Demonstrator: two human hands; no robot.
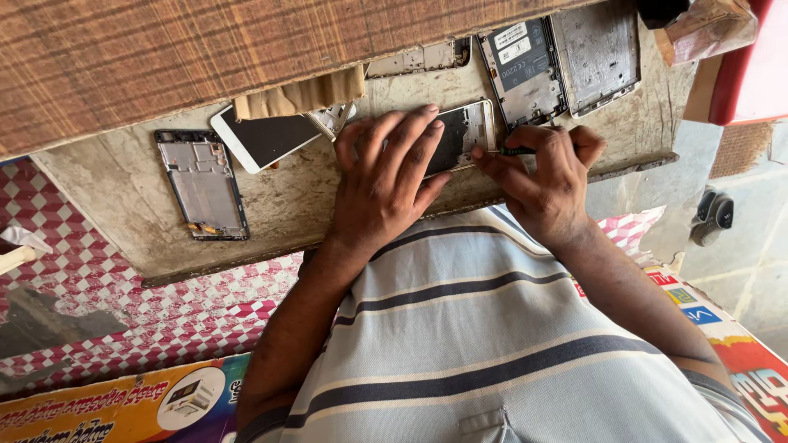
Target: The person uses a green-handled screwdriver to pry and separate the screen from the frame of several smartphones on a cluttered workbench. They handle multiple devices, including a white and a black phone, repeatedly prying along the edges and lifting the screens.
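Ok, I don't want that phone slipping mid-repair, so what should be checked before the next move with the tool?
1. Left hand pressed flat on the open phone: ok.
2. Right hand fingers pinching the thin tool: ok.
3. Tool tip seated at the phone's edge: cannot tell, the fingers hide it.
4. Phone lying flat on the worktable: ok.
5. White phone and bare frame apart from both hands: ok.

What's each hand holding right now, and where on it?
Left hand presses flat on the opened phone, covering its left part. Right hand pinches a thin dark tool near its tip end.
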